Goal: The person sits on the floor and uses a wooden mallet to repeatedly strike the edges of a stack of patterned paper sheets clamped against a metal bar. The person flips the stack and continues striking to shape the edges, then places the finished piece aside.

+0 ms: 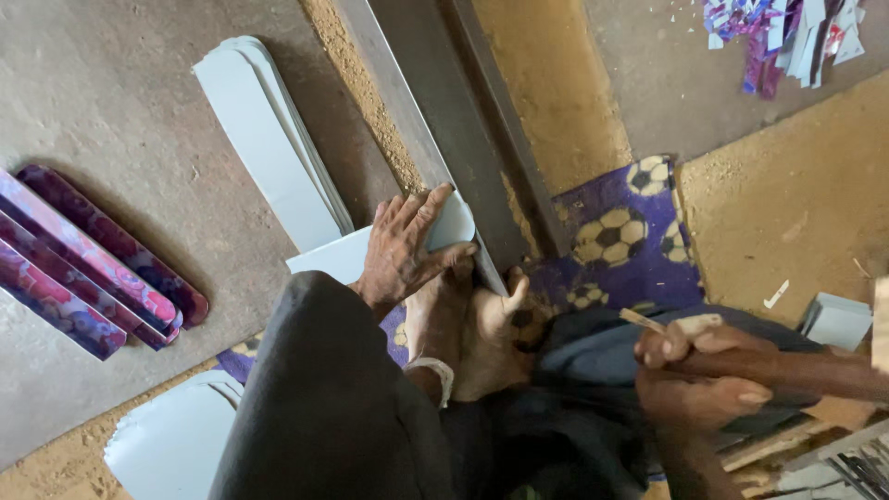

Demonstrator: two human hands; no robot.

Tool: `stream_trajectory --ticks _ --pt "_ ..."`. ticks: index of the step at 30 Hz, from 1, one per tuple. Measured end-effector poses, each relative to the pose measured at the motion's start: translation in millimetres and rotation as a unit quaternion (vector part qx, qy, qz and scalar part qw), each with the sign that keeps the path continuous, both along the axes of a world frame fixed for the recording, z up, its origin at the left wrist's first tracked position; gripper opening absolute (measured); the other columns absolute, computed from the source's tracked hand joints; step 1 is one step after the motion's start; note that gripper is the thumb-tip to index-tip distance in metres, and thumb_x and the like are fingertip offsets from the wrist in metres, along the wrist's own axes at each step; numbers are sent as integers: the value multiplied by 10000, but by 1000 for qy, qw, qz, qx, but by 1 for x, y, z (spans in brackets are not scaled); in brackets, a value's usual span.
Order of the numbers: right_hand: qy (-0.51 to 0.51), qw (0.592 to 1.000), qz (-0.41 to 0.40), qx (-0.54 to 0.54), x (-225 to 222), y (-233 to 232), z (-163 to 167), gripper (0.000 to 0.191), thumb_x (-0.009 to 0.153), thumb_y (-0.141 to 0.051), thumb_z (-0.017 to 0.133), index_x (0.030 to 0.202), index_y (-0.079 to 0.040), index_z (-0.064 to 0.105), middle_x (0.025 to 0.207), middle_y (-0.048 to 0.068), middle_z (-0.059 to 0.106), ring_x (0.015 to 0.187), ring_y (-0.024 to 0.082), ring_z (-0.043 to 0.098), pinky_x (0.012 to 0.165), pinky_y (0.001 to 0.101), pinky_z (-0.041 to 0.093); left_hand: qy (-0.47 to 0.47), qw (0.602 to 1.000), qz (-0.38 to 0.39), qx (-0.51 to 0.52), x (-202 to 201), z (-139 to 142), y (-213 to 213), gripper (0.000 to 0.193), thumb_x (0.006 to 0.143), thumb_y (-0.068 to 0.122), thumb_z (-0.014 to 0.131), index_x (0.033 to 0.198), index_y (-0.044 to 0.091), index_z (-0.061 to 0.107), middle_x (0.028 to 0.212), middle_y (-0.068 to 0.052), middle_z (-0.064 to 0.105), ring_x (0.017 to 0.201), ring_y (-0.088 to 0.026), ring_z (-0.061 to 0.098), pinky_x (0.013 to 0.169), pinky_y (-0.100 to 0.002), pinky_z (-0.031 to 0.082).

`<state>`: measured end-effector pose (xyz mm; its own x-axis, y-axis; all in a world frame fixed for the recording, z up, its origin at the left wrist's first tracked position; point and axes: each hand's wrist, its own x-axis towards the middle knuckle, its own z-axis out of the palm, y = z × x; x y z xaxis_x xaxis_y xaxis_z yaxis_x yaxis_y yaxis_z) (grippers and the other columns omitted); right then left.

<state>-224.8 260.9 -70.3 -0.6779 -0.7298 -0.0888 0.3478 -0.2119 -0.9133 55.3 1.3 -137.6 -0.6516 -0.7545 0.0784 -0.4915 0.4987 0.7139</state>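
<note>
In the head view, the left hand (404, 248) lies flat with its fingers (428, 206) spread and released, pressing a pale grey sheet strip (451, 225) down where the strip's rounded end meets the dark metal bar (444, 111). That bar is the landmark: it runs as a long diagonal from the top of the frame down to the hand, and the strip's long axis crosses under the palm, from the rounded tip at the bar back toward the person's dark-clothed knee (315, 398). A bare foot (482, 333) rests just below the bar's lower end, touching the strip's edge beside the left hand. The right hand (704, 366) sits well to the right of the bar, clenched around a wooden handle (787, 370), with a thin pale stick or blade (642, 320) poking out above its knuckles toward the bar; what tool the handle belongs to cannot be told. So the left hand is on the strip, the right hand well apart from it. Left of the bar lies a stack of 2 or more pale strips (269, 139), and further left a bundle of purple-pink patterned strips (93, 268). The work is on a concrete floor (111, 93) with sandy earth (556, 83) right of the bar, a purple mat with football prints (630, 241), and coloured offcuts (787, 37) at the top right.
</note>
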Motion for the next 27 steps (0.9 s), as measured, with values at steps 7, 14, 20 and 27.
stream_trajectory --ticks 7,14,20,27 --pt "328 792 220 465 -3 -38 -27 402 1000 -491 426 937 -132 596 616 55 591 471 205 590 483 437 487 -38 999 3 -15 -1 8 -1 948 822 583 797 1545 83 443 1187 -127 650 1039 -311 571 932 -466 440" --pt "-82 996 -5 45 7 -45 6 571 1102 -627 451 941 -93 570 724 69 587 513 177 520 495 360 460 -24 999 16 -34 -3 9 1 940 826 583 794 1532 73 441 1314 -160 642 1052 -314 589 935 -457 445" --pt "-30 958 95 269 14 -54 -33 539 1131 -598 419 972 -117 602 711 56 566 530 156 514 512 360 475 -28 999 0 -45 -2 13 0 923 830 542 815 1535 67 456 1333 -160 633 1038 -326 586 915 -457 454" --pt "328 825 288 358 10 -47 -38 529 1023 -551 483 1100 -38 586 690 18 618 591 178 614 551 340 485 -68 998 10 13 -3 13 4 928 821 538 821 1531 80 438 1339 -143 622 1081 -336 582 950 -474 461"
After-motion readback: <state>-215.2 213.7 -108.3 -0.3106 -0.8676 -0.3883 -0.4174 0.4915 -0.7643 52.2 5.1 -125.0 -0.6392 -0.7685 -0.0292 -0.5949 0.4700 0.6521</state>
